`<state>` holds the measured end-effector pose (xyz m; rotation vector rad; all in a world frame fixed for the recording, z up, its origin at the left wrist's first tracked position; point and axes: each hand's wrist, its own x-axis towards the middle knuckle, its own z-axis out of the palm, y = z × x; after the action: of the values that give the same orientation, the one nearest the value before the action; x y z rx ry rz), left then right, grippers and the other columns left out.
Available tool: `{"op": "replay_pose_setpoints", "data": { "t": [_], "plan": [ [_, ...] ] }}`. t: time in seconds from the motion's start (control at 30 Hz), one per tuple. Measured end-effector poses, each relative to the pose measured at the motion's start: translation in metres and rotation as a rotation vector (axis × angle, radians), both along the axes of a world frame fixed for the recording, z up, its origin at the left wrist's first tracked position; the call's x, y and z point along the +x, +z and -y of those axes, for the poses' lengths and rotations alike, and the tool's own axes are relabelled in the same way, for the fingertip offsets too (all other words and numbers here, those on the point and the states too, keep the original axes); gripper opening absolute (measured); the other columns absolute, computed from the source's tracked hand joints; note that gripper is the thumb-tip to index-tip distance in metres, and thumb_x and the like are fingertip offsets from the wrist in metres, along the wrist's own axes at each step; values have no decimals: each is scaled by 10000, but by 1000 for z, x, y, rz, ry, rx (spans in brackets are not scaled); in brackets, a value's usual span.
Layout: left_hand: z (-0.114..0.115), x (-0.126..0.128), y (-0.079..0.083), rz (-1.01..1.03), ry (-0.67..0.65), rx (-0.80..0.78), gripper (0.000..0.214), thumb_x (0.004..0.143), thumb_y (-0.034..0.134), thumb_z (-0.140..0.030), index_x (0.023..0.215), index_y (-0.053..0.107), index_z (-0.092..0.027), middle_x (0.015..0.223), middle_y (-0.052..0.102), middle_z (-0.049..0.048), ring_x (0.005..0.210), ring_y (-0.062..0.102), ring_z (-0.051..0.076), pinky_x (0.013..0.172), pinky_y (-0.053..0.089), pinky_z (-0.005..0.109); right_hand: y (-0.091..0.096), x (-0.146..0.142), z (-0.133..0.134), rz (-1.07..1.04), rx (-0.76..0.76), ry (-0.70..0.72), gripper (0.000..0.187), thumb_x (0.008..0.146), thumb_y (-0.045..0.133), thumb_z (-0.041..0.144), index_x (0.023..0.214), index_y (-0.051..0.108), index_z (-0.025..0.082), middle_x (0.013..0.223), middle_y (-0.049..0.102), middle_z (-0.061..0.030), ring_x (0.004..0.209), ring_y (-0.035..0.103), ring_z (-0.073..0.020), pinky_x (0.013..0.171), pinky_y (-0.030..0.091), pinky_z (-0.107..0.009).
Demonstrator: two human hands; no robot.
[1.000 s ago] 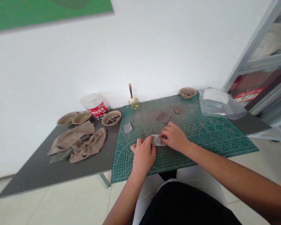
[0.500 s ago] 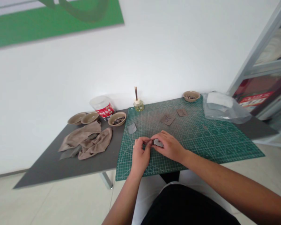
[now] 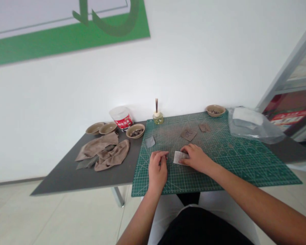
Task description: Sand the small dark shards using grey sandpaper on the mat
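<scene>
My right hand [image 3: 195, 158] has its thumb and fingers closed on the right side of a small light grey square piece [image 3: 179, 157], thin like cloth or paper. The piece lies low over a green cutting mat [image 3: 206, 170]. To its left, apart from it, my left hand [image 3: 158, 172] holds thumb and forefinger together; whatever sits at their tips is too small to name. Beyond the left hand lies another grey scrap [image 3: 150, 142]. Two brown patches, a larger one [image 3: 188, 134] with dark lines and a smaller one [image 3: 204, 127], rest farther back.
A bowl of small dark bits [image 3: 135, 131], two more bowls [image 3: 95, 128], a red-labelled plastic tub [image 3: 123, 119] and crumpled brown cloth [image 3: 112, 154] are on the left. A reed diffuser [image 3: 158, 117] stands by the wall. Another bowl [image 3: 215, 110] and a plastic bag [image 3: 255, 127] are at right.
My hands were together around the grey piece and have moved apart. The piece, bent before, now shows flatter in my right hand. The view has shifted slightly.
</scene>
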<state>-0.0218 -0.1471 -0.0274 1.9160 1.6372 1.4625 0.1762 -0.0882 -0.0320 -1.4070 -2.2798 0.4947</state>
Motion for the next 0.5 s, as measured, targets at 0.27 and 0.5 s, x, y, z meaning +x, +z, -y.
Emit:
{"op": "replay_pose_setpoints", "data": {
  "t": [0.27, 0.5],
  "plan": [
    [-3, -3, -6, 40, -40, -19, 183, 892, 550, -161, 1009, 681, -213, 1001, 631, 49, 958, 596, 184, 821, 486, 307, 40, 9, -1, -175, 53, 5, 155, 891, 591, 346, 853, 618, 199, 818, 652, -14, 741, 584, -150, 674, 383, -255],
    [-1, 0, -3, 116, -21, -157, 211, 909, 578, -298, 1068, 684, -208, 944, 685, 40, 838, 629, 174, 779, 480, 300, 36, 21, -10, -81, -6, -34, 112, 798, 666, 291, 822, 671, 182, 804, 695, -50, 747, 612, -181, 660, 360, -268]
  ]
}}
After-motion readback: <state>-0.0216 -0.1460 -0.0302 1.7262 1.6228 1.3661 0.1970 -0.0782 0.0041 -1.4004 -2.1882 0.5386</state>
